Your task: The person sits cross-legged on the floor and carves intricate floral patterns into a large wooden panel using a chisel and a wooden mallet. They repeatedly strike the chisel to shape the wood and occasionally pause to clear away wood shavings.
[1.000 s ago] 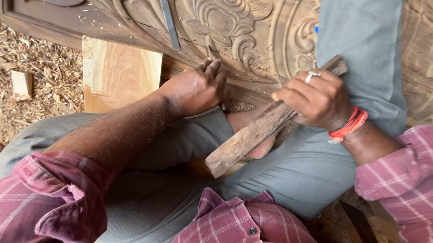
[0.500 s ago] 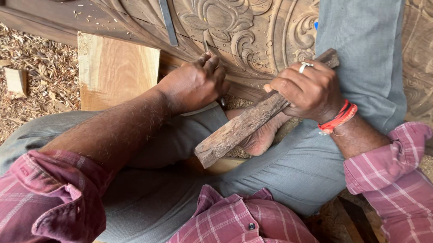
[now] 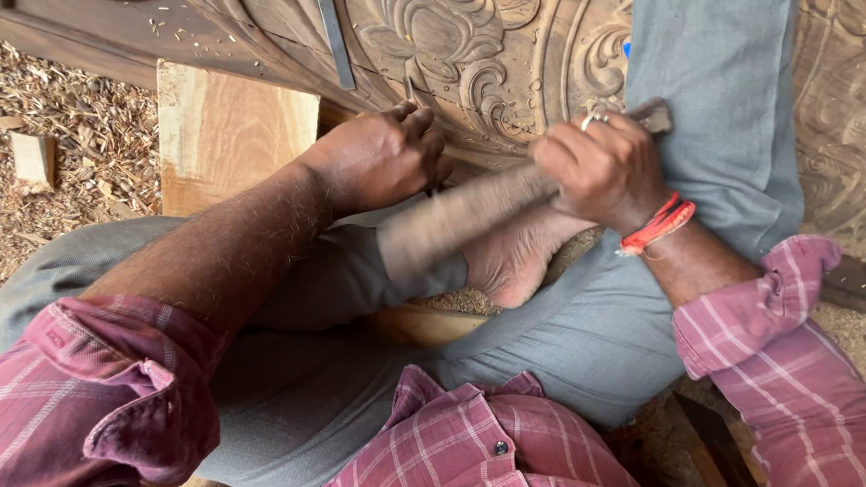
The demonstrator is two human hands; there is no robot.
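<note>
My left hand (image 3: 378, 157) pinches a thin chisel (image 3: 410, 92) against the carved wooden panel (image 3: 501, 39) at the far side. My right hand (image 3: 604, 168) is clenched around a blurred wooden mallet (image 3: 471, 216). Best practice, I judge: keep the chisel steady, strike squarely.

Carved wooden panel (image 3: 461, 41) across the top of the frame, brown, matt, finely cut, dusty in the grooves. Rough, raw wooden mallet (image 3: 481, 215) at centre, motion-blurred. Pale sawn wood block (image 3: 231, 130) upper left, unfinished, dull. Flat metal strip (image 3: 333, 34) on the panel, dull grey. Wood shavings (image 3: 75, 125) far left, dry and coarse. Soft checked cotton shirt (image 3: 466, 452) along the bottom, grey cloth trousers (image 3: 712, 56) upper right.
</note>
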